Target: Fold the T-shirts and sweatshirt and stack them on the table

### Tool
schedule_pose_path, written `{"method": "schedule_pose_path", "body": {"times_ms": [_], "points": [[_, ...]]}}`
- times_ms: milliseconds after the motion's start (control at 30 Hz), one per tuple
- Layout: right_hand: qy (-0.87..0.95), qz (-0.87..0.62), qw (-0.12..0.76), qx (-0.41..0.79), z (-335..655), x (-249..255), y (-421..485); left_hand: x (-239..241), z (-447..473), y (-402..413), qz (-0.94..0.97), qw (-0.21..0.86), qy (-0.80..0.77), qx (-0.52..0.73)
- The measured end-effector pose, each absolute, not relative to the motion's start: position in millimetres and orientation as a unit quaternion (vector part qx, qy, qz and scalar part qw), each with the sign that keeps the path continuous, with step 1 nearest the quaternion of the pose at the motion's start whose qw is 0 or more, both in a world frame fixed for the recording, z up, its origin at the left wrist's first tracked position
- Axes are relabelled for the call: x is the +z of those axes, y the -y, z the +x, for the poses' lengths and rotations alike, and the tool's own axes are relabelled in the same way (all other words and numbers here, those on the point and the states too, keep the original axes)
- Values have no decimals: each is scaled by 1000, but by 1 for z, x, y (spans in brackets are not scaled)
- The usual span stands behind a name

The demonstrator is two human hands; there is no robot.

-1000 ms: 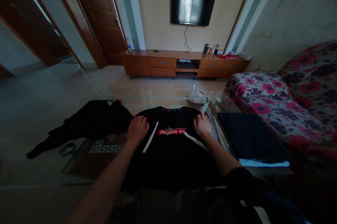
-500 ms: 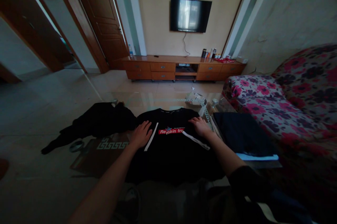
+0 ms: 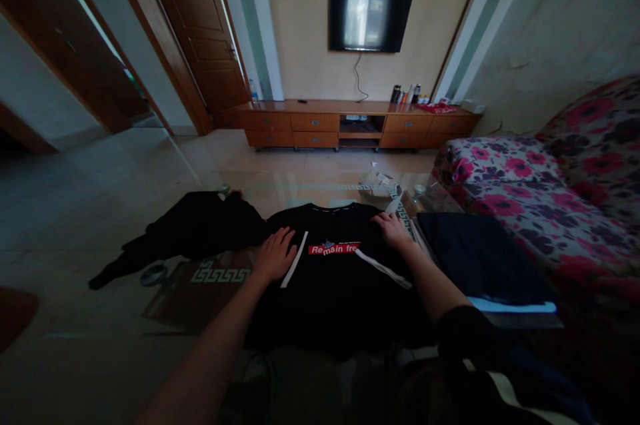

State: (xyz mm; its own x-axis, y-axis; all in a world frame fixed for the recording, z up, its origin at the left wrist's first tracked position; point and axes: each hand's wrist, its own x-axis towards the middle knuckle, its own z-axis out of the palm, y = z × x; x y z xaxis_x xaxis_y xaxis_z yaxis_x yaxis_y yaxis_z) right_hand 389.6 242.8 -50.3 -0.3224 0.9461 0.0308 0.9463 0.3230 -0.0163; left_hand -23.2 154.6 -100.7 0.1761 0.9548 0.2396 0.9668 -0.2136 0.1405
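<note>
A black T-shirt lies spread on the glass table, collar away from me. A red print with white lettering crosses its chest, and its white-striped sleeves are folded inward. My left hand rests flat on the left sleeve, fingers stretched out. Toward the right shoulder, my right hand lies on the fabric with its fingers extended. Another black garment is heaped to the left, next to the shirt. Right of it sits a stack of folded dark clothes with a light-blue edge showing.
The glass table has a patterned border. A floral sofa stands at the right. Across the floor, a low wooden cabinet bears bottles and cans, below a wall-mounted television. A brown door is at the back left.
The view has shifted slightly, so the room appears further left-to-right displaced. My right hand has moved a little outward and up toward the shirt's shoulder. My left hand stays on the left sleeve.
</note>
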Motion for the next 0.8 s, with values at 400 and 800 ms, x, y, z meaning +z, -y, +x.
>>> {"method": "schedule_pose_path", "body": {"times_ms": [400, 800], "points": [[771, -636, 12, -29, 406, -54, -266, -97, -21, -156, -763, 23, 631, -139], [714, -694, 88, 10, 411, -47, -272, -97, -20, -159, -763, 13, 631, -143]]}}
